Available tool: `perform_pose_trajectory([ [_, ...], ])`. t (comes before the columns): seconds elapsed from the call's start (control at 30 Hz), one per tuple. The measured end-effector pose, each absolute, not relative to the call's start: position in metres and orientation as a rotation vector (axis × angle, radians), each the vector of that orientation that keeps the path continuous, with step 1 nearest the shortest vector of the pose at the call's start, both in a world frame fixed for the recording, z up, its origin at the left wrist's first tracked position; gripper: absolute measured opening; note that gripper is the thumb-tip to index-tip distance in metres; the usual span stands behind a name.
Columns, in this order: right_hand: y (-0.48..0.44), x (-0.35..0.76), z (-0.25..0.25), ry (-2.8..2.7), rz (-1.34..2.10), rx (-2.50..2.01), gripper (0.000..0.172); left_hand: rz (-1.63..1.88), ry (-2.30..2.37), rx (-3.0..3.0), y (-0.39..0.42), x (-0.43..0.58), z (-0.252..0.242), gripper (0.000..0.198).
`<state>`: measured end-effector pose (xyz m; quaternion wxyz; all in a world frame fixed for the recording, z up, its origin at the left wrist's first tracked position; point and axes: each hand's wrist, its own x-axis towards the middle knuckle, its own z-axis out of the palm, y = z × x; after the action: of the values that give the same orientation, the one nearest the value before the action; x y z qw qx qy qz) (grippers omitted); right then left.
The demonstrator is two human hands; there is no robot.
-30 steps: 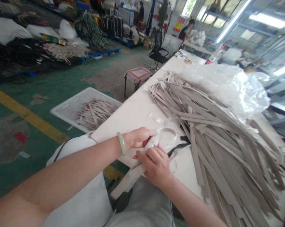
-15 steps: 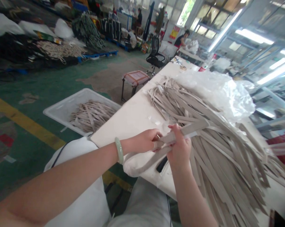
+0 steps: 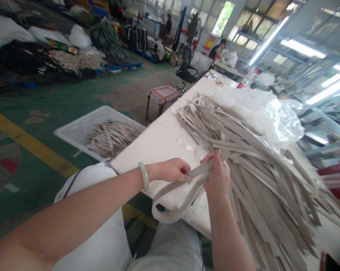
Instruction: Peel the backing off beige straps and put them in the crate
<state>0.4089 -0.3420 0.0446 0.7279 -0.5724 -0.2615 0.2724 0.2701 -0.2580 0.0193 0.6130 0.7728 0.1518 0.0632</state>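
Between my two hands runs a beige fabric strap (image 3: 170,216), whose slack hangs in a loop over the table's near edge. My left hand (image 3: 174,170), with a pale green bangle (image 3: 143,176) on the wrist, is closed on one part of the strap. Closed around the strap farther right is my right hand (image 3: 218,175), thumb pointing up. Just beyond it a large heap of similar beige straps (image 3: 268,188) covers the right of the white table (image 3: 153,154). A dark object under the strap loop is mostly hidden.
On the floor at left stands a white plastic bin (image 3: 74,128) holding more straps. Clear plastic sheeting (image 3: 283,120) lies behind the heap. A stool (image 3: 163,94) and an office chair (image 3: 187,71) stand past the table's left edge. A person (image 3: 216,51) works farther back.
The strap has slid through my hands, so its free end no longer sticks out far past my right hand. The slack loop now hangs lower and wider.
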Motion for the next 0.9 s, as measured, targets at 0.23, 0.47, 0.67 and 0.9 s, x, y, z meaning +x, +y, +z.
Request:
perform_pose_trajectory([
  [0.23, -0.347, 0.391, 0.038, -0.716, 0.747, -1.280, 0.045, 0.390, 0.422, 1.552, -0.265, 0.281, 0.020, 0.032],
  [0.47, -0.321, 0.441, 0.054, -0.602, 0.731, -1.429, 0.036, 0.182, 0.280, 1.319, -0.298, 0.296, 0.005, 0.048],
  [0.67, -0.301, 0.500, 0.082, -0.254, 0.635, -1.347, 0.035, 0.218, 0.409, 1.498, -0.300, 0.296, -0.001, 0.051],
  [0.9, -0.315, 0.414, 0.060, -0.580, 0.700, -1.313, 0.037, 0.474, 0.218, 1.583, -0.279, 0.304, 0.010, 0.040],
])
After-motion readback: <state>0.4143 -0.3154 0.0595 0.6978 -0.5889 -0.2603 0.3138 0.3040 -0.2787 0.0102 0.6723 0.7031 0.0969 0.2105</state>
